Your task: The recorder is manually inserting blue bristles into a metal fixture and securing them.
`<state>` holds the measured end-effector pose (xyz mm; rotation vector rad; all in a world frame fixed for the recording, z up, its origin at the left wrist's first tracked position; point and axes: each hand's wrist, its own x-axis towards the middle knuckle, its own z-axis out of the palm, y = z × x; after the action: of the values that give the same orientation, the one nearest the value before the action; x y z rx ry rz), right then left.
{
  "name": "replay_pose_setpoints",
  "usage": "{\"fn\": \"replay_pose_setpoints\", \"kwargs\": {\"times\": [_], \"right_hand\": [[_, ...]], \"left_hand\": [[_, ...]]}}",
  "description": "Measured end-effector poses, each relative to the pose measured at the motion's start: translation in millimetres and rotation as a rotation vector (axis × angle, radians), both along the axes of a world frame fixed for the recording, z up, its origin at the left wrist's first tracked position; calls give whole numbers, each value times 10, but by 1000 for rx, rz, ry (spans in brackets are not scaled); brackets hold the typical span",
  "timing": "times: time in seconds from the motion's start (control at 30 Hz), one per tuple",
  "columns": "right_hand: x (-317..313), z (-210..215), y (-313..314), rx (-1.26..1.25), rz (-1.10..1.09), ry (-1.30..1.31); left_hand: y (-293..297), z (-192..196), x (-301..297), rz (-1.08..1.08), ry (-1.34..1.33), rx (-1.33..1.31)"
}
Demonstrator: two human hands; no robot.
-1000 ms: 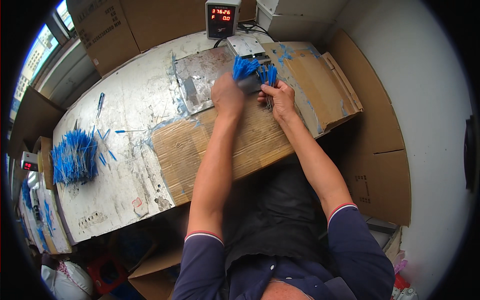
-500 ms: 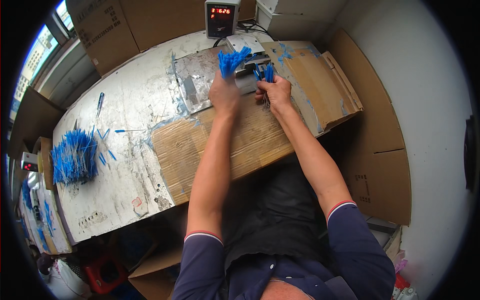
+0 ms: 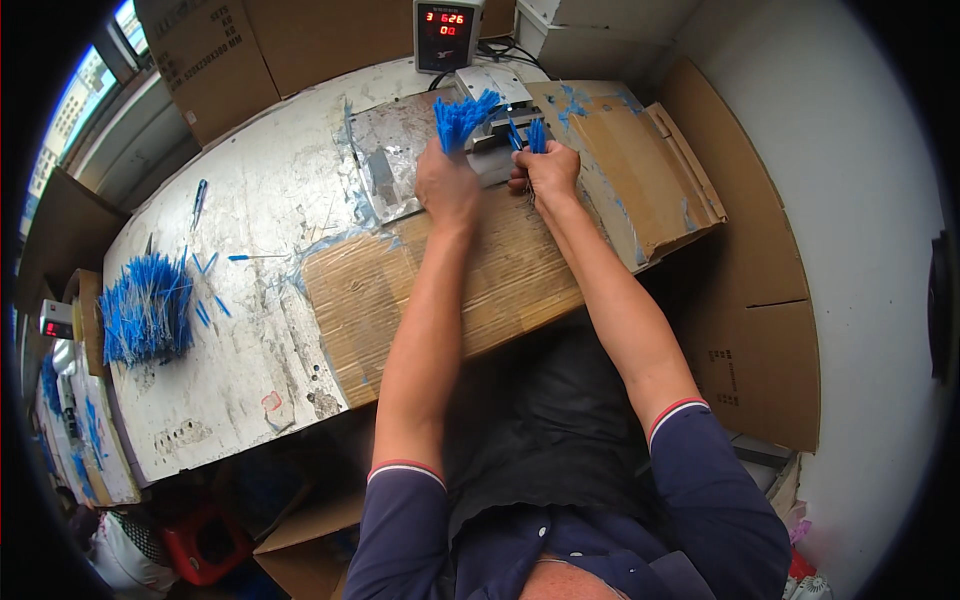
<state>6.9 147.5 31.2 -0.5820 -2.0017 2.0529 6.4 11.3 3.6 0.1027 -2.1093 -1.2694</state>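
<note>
My left hand is closed around a thick bunch of thin blue-tipped wires, blue ends fanning upward. Just right of it, my right hand pinches a smaller cluster of the same blue-tipped wires, whose thin stems hang below the fingers. Both hands are at the front of a small metal machine set on a worn metal plate. The right hand's cluster is close to the machine's dark slot; whether it touches cannot be made out. Some fingers of both hands are hidden.
A counter box with red digits stands behind the machine. At left on the white table lie a large blue-tipped wire pile, loose pieces and a pen. Cardboard covers the near edge; a flattened carton lies right.
My right hand has shifted slightly up and left with its cluster. The left hand stays almost in place, still gripping its bunch. The lower line on the counter's display has changed.
</note>
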Motion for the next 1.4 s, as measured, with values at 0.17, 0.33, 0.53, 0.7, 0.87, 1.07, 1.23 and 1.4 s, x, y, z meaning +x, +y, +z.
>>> {"fn": "replay_pose_setpoints", "kwargs": {"times": [0.17, 0.33, 0.53, 0.7, 0.87, 1.07, 1.23, 1.4], "right_hand": [[-9, -24, 51, -61, -26, -2], [86, -84, 81, -154, 98, 82], [214, -90, 163, -259, 134, 88], [274, -96, 176, -133, 98, 69], [266, -129, 200, -92, 46, 98], [227, -99, 89, -28, 26, 90], [161, -77, 64, -31, -4, 82], [75, -61, 28, -19, -20, 53]], "left_hand": [[35, 36, 20, -28, 3, -58], [5, -36, -18, -106, -20, -129], [16, -23, -6, -104, -44, -167], [14, -52, -17, -120, -69, -206], [31, -53, -7, -120, -6, -282], [31, -53, 13, -62, 17, -346], [15, -29, 1, 54, -30, -262], [2, -26, -2, 49, -74, -148]]}}
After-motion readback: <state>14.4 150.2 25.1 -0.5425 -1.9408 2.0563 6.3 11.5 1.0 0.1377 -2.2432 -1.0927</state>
